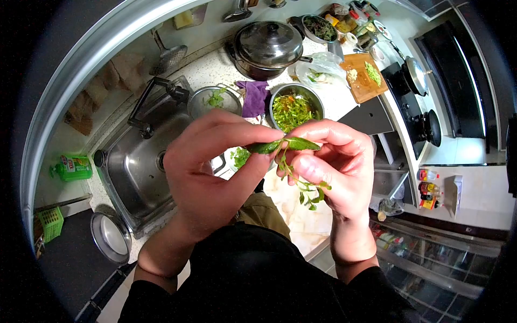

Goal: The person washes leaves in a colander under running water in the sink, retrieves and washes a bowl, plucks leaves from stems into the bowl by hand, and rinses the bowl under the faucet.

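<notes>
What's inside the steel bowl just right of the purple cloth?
Greens with a few orange bits show in the bowl. Its bottom is hidden beneath them, and the right hand covers part of its near edge.

The speckled white counter (211, 69) runs along a pale wall (212, 28). Set into its left section is a rectangular metal sink (121, 183), fitted with a dark, angular faucet (144, 100). On the right, from where I stand, the counter adjoins a black stove (412, 107); a glossy black panel (449, 81) is positioned beyond it. The floor (301, 220) is finished in pale, faintly veined tile. At the lower right stands a dark cabinet (441, 269) with a glossy front. A smooth, pale strip (30, 156) borders the left side. Illumination is strongest over the central counter and floor; the outer areas are dim.
</notes>
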The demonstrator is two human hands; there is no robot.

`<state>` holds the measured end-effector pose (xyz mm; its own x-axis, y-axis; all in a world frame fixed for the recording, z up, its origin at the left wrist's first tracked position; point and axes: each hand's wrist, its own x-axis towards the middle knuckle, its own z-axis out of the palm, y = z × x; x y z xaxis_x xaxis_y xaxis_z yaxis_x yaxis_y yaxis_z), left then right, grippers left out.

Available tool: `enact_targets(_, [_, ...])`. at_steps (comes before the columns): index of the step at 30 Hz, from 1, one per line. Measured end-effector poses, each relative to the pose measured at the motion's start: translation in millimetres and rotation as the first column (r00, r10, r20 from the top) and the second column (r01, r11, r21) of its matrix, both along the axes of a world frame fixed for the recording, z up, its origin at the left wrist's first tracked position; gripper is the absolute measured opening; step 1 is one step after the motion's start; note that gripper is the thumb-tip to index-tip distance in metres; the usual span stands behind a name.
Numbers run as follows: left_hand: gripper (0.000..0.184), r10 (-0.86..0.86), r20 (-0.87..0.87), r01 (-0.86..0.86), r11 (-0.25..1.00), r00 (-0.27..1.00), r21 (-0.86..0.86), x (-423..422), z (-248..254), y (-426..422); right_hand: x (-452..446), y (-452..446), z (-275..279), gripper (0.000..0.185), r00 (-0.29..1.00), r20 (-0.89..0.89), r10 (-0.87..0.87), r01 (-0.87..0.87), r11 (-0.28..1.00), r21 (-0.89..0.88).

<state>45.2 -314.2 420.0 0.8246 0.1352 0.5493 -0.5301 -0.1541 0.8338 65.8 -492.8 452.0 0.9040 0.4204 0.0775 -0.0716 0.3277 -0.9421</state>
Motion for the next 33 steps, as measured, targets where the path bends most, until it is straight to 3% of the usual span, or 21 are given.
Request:
enact_targets(2, [0.027,-0.019,-0.009,0.019,1.0,1.0,0.006,-1,2,0,3,-6,0,0.019,0.997,0.041,0.058,-0.05,0.982,-0.181])
enact_targets(10, [0.026,-0.009,-0.033,0.009,1.0,0.999,-0.01,-2,-1,0,-1,4,0,0.014,0.999,0.019,-0.045,0.046,0.996,-0.074])
enact_targets(12, [0.026,-0.02,-0.044,0.02,1.0,0.999,-0.006,-3,-1,-2,7,-9,-8,0.019,0.992,0.048,0.114,-0.103,0.976,-0.19])
enact_targets(13, [0.026,-0.006,-0.042,0.006,1.0,0.999,0.003,-3,-2,-2,8,-12,-11,0.021,0.99,0.056,0.132,-0.122,0.98,-0.154])
enact_targets(18, [0.027,0.01,-0.029,-0.007,0.995,1.0,0.1,-5,1,4,3,-6,-11,0.021,0.998,0.0,0.06,-0.059,0.997,-0.038])
enact_targets(20, [0.025,0.015,0.015,-0.018,0.976,1.0,0.216,-6,5,5,4,-11,-9,0.027,0.985,0.121,0.125,-0.086,0.955,-0.283])
enact_targets(22, [0.025,0.04,0.043,-0.049,0.972,0.998,0.232,-6,6,2,6,-12,-15,0.027,0.985,0.106,0.133,-0.108,0.971,-0.212])
enact_targets(24, [0.025,0.067,0.07,-0.082,0.966,0.995,0.247,-7,6,1,5,-10,-16,0.024,0.991,-0.04,0.127,-0.126,0.992,0.032])
enact_targets(27, [0.024,0.081,0.031,-0.086,0.969,0.996,0.233,-10,7,3,2,-8,-18,0.02,0.994,0.067,0.082,-0.078,0.995,-0.057])
enact_targets(29, [0.032,0.039,0.085,-0.064,0.947,0.996,0.315,-9,6,5,-1,-8,-17,0.017,0.995,0.094,0.028,-0.016,0.992,-0.126])
enact_targets(30, [0.032,0.038,0.085,-0.064,0.947,0.996,0.315,-10,6,2,-2,-8,-17,0.017,0.995,0.094,0.027,-0.015,0.992,-0.126])
enact_targets(32, [0.03,0.014,-0.004,-0.014,0.996,1.0,0.091,-10,7,-5,-2,-8,-21,0.014,0.997,0.064,-0.033,0.037,0.997,-0.062])
enact_targets(33, [0.03,0.015,-0.003,-0.015,0.996,1.0,0.09,-11,6,-6,-2,-7,-21,0.014,0.989,0.129,-0.078,0.094,0.988,-0.125])
